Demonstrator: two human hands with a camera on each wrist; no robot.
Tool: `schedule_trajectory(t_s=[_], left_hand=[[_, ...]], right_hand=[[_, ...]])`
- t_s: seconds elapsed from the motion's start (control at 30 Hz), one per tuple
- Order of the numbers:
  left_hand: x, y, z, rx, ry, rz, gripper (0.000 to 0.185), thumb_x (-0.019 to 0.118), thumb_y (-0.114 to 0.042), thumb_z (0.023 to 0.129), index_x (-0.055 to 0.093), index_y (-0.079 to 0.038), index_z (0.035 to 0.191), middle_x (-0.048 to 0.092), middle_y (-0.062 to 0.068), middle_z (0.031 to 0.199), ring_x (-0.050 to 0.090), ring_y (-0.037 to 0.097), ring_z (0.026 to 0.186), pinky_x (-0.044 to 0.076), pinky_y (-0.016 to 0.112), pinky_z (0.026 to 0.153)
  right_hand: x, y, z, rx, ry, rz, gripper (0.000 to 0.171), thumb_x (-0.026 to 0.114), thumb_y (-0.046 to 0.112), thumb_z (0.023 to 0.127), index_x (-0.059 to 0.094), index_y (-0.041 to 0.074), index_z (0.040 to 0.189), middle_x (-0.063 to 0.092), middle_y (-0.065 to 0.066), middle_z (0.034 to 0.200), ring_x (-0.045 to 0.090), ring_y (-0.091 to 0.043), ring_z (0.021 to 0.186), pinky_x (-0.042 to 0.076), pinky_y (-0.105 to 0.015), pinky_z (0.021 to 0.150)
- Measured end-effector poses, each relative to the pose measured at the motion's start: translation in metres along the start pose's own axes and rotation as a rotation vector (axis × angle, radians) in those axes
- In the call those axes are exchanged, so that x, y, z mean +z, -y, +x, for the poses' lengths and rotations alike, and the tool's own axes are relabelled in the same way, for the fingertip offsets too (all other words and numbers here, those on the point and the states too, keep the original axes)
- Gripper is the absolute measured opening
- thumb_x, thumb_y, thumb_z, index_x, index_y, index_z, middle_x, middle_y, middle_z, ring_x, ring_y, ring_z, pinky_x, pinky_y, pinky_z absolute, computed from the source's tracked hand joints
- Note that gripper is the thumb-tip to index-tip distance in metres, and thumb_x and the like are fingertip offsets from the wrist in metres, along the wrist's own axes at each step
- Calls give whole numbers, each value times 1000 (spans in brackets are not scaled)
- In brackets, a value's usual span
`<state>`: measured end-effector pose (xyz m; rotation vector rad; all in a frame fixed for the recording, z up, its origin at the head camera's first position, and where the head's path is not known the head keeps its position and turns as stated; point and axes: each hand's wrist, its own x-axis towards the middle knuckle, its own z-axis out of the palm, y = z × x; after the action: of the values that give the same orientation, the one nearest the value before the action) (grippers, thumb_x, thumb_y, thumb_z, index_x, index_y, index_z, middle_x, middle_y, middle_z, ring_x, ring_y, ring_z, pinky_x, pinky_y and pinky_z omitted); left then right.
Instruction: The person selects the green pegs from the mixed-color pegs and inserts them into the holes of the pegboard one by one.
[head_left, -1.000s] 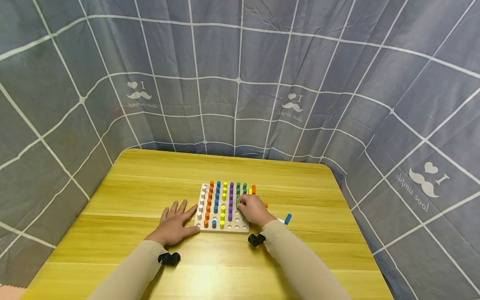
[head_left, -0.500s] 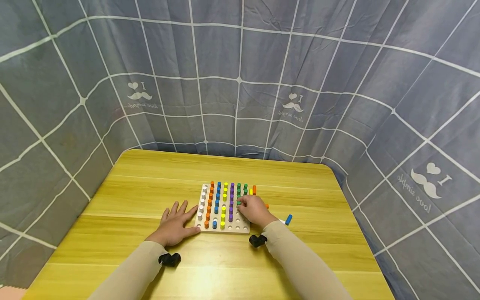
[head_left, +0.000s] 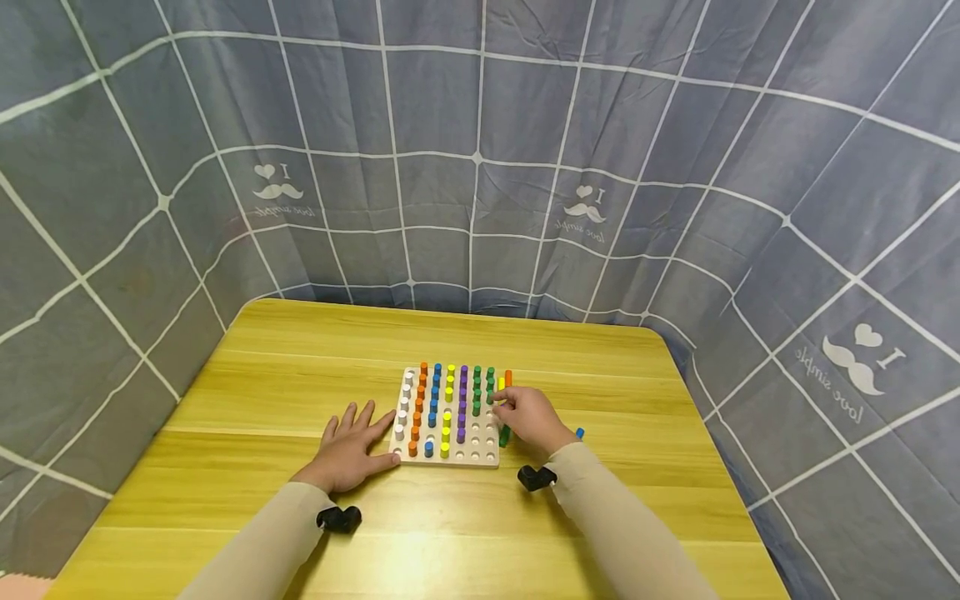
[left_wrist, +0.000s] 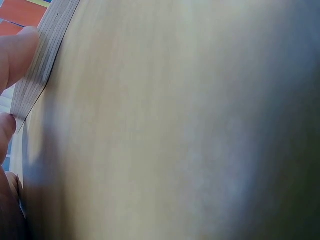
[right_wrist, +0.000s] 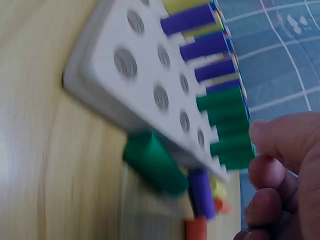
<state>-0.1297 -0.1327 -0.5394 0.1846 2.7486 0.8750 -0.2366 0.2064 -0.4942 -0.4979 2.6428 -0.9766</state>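
A pale wooden pegboard [head_left: 467,461] holds upright pegs in columns of white, orange, blue, yellow, purple and green. My left hand [head_left: 347,454] lies with fingers spread at its left edge, with thumb and fingertips touching the board; the left wrist view shows fingertips against its layered side. Over the right edge is my right hand [head_left: 528,418], its fingers loosely bent near the standing green pegs [right_wrist: 227,127]. No peg shows between its thumb and fingers. One green peg [right_wrist: 155,165] lies on the table beside the board.
Beyond the board's right edge lie a purple peg [right_wrist: 201,194], an orange peg [head_left: 508,378], a yellow peg [head_left: 502,383] and a blue peg [head_left: 580,433]. The wooden table [head_left: 420,533] stands before a grey checked curtain [head_left: 435,200].
My right hand has moved right, away from a green peg that now stands uncovered in its hole. The green peg lying beside the board has come into view. My left hand stays put.
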Motion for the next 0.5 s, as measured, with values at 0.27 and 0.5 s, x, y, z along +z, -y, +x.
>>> schedule_trajectory(t_s=[0.27, 0.5], left_hand=[[-1, 0, 0, -1, 3, 7, 90, 60, -70, 96, 33, -23, 167, 10, 25, 175, -3, 55, 160, -5, 74, 124], [-1, 0, 0, 0, -4, 10, 89, 61, -70, 96, 33, -24, 167, 10, 24, 176, -3, 55, 160, -6, 74, 124]], right_hand=[[-10, -21, -10, 51, 118, -36, 24, 72, 18, 100, 77, 15, 123, 55, 3, 66, 46, -12, 55, 36, -25, 52], [-8, -29, -14, 45, 149, -118, 26, 73, 16, 99, 77, 13, 124, 62, 3, 73, 51, -12, 62, 40, -26, 57]])
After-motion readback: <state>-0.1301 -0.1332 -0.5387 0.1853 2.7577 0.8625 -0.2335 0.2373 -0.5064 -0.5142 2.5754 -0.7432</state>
